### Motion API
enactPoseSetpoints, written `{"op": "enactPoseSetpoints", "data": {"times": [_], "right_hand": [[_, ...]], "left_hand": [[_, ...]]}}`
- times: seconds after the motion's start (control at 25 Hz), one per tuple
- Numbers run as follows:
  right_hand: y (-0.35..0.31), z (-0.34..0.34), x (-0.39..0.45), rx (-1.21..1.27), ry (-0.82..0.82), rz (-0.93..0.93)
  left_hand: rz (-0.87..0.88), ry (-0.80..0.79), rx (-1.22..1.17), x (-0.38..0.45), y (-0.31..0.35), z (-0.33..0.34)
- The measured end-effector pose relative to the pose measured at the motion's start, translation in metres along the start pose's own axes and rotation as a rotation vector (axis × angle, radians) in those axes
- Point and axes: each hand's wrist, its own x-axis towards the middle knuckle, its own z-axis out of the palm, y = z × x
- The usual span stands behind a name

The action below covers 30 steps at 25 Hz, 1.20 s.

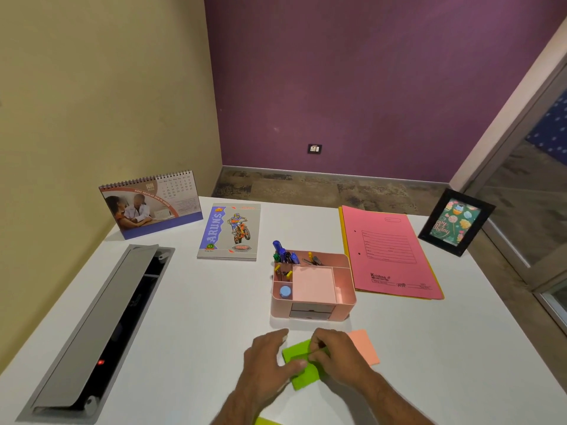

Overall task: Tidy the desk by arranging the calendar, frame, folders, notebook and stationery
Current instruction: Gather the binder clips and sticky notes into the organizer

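- Two hands meet at the near edge of the white desk (190, 317), over a green sticky-note pad (302, 365).
- Far to the left of the left hand (270, 357), an open grey cable hatch (92, 326) is sunk in the desk, a red light glowing inside.
- Beyond it, a desk calendar (150, 204) stands upright at the far left corner.
- Ahead and left of the left hand lies a notebook (230, 231) with a motorbike cover, flat.
- Left hand: fingers fairly straight, thumb pressing the green pad down.
- Right hand (334, 352): fingers curled, pinching the pad's upper sheets at its far edge.
- Straight ahead, close to both hands, a pink organiser (343, 297) holds pens (283, 251), pink notes and a blue round item.
- Just beside the right hand, partly under it, lies an orange sticky-note pad (365, 345).
- Ahead and right, pink folders (389, 253) lie flat over a yellow one.
- Farthest right, a black photo frame (455, 222) stands at the desk's corner.
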Motion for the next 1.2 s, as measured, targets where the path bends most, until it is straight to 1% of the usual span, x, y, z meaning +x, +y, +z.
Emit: {"op": "enactPoseSetpoints", "data": {"times": [0.04, 0.08, 0.16, 0.24, 0.36, 0.44, 0.52, 0.6, 0.64, 0.76, 0.84, 0.88, 0.96, 1.0, 1.04, 1.12, 1.2], "right_hand": [[0.0, 0.0, -0.001, 0.129, 0.045, 0.019], [-0.001, 0.0, -0.003, 0.226, 0.09, 0.028], [-0.004, -0.002, -0.003, 0.37, 0.157, 0.034], [-0.006, -0.003, -0.002, 0.451, 0.236, 0.062], [-0.009, -0.005, -0.003, 0.52, 0.417, 0.125], [-0.012, -0.005, -0.003, 0.625, 0.491, 0.182], [-0.013, -0.007, -0.002, 0.755, 0.506, 0.213], [-0.015, -0.012, -0.001, 0.787, 0.53, 0.191], [-0.016, -0.016, 0.0, 0.776, 0.563, 0.171], [-0.019, -0.04, 0.003, 0.731, 0.712, 0.135], [-0.02, -0.061, 0.008, 0.658, 0.832, 0.144], [-0.02, -0.072, 0.011, 0.592, 0.889, 0.143], [-0.017, -0.086, 0.016, 0.432, 0.962, 0.125], [-0.015, -0.09, 0.019, 0.359, 0.968, 0.132], [-0.013, -0.091, 0.023, 0.299, 0.95, 0.153], [-0.006, -0.087, 0.03, 0.198, 0.877, 0.217], [-0.007, -0.08, 0.035, 0.136, 0.797, 0.275]], "left_hand": [[-0.017, -0.016, -0.102, 0.0, 0.007, 0.002], [-0.028, 0.002, -0.199, 0.0, 0.012, 0.004], [-0.032, 0.087, -0.372, 0.002, 0.021, 0.003], [-0.062, 0.191, -0.482, 0.004, 0.029, -0.002], [-0.05, 0.306, -0.608, 0.004, 0.043, -0.008], [-0.061, 0.337, -0.717, 0.005, 0.053, -0.011], [-0.074, 0.337, -0.791, 0.008, 0.06, -0.011], [-0.071, 0.306, -0.826, 0.01, 0.068, -0.014], [-0.077, 0.279, -0.796, 0.011, 0.069, -0.016], [-0.089, 0.162, -0.607, 0.01, 0.062, -0.023], [-0.04, 0.044, -0.44, 0.004, 0.048, -0.028], [0.004, -0.03, -0.291, -0.001, 0.04, -0.032], [0.104, -0.196, 0.103, -0.012, 0.026, -0.039], [0.159, -0.274, 0.273, -0.016, 0.019, -0.041], [0.203, -0.343, 0.392, -0.02, 0.012, -0.042], [0.261, -0.428, 0.516, -0.026, 0.001, -0.04], [0.344, -0.447, 0.564, -0.031, -0.007, -0.036]]}}
